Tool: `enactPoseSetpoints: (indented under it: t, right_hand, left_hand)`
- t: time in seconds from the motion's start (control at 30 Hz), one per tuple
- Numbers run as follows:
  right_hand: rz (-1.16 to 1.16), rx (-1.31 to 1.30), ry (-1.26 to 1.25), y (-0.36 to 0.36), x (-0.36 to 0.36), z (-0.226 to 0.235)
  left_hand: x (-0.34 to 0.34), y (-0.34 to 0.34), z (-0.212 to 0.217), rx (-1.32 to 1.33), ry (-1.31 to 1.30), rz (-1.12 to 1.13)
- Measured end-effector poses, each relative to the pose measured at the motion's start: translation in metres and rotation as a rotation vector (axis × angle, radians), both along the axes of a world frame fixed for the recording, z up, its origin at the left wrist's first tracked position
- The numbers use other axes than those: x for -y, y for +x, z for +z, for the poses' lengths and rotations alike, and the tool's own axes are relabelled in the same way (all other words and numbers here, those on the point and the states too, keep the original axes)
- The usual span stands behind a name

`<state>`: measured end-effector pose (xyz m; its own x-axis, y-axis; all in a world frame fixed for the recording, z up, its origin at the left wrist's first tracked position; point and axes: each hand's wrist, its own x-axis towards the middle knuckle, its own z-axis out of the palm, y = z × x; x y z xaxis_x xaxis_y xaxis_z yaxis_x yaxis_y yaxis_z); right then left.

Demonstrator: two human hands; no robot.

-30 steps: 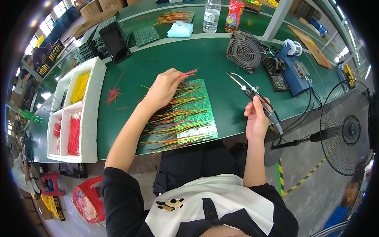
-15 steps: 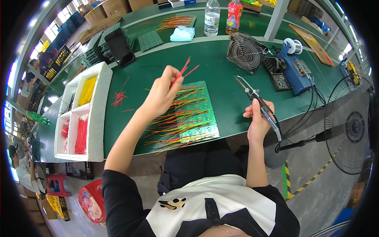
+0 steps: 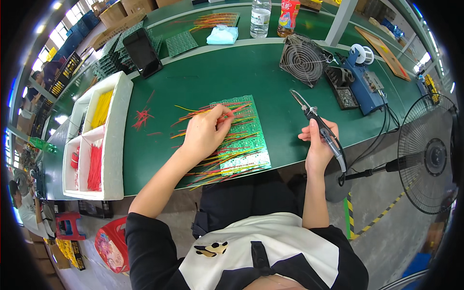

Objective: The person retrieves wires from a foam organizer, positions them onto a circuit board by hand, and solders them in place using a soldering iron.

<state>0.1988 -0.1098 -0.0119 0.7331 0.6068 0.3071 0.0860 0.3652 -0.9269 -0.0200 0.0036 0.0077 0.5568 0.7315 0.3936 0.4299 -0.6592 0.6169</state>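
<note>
My left hand [image 3: 205, 130] is closed in a pinch over the upper part of a green circuit board [image 3: 258, 140]. Red wire [image 3: 239, 108] shows at its fingertips, though the fingers hide how many strands they hold. Rows of red and yellow wires [image 3: 203, 174] lie across the board and stick out past its left edge. To the right of the board, my right hand [image 3: 319, 145] is wrapped round a soldering iron [image 3: 325, 133] with a solder feed tube. Its tip points up and to the left, raised away from the board.
At left stands a white foam box [image 3: 126, 121] of yellow and red wires, beside loose red wire bits [image 3: 142, 118]. A phone [image 3: 142, 52], stacked boards and a cloth [image 3: 222, 35] lie farther back. A small fan [image 3: 303, 60] and blue soldering station [image 3: 360, 84] stand at right.
My left hand has come down and slightly right, from holding red wires up in the air to resting over the board's wires. My right hand with the soldering iron has barely moved.
</note>
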Motion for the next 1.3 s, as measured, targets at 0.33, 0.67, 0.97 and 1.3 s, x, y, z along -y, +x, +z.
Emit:
enactPoseSetpoints:
  t: [0.33, 0.67, 0.97, 1.3]
  right_hand:
    - [-0.005, 0.008, 0.018, 0.001, 0.001, -0.004]
    - [0.040, -0.027, 0.005, 0.001, 0.006, -0.001]
    - [0.066, -0.021, 0.005, 0.001, 0.006, -0.001]
    - [0.091, -0.012, 0.007, 0.000, 0.005, -0.001]
  left_hand:
    - [-0.010, 0.001, -0.005, -0.007, -0.015, 0.023]
    - [-0.012, 0.001, -0.014, 0.038, -0.062, 0.012]
    - [-0.015, -0.001, -0.013, 0.011, -0.041, 0.009]
    - [-0.017, 0.001, -0.014, 0.031, -0.057, 0.013]
